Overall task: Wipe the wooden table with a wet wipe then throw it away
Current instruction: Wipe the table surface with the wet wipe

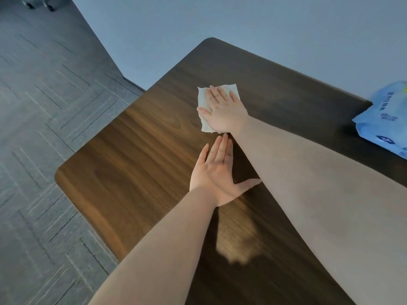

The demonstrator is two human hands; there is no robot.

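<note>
A view from a head-worn camera looks down on a dark brown wooden tabletop (136, 164) with rounded corners. Two bare forearms reach in from the near edge of the view.

The right hand (222, 111) lies flat, palm down, with its fingers together and stretched out, pressing a white wet wipe (203, 102) against the wood. The wipe is spread out and slightly crumpled, showing past the fingertips and along the left side of the hand. It sits toward the far middle of the tabletop, well in from the edges.

The left hand (217, 175) rests flat on the wood just nearer than the right hand, empty, its fingers straight and close together, the thumb spread wide to the right. Its fingertips reach almost to the right wrist, just beside the near corner of the wipe; whether they touch it cannot be told.

At the far right edge of the tabletop lies a soft blue pack of wipes (383, 119) with printed lettering too blurred to read, partly cut off by the frame. It is well apart from both hands.

A pale patch of reflected light (237, 245) shows on the wood near the left forearm. To the left is a grey patterned floor (44, 106), and beyond the tabletop a plain pale wall (242, 23).
</note>
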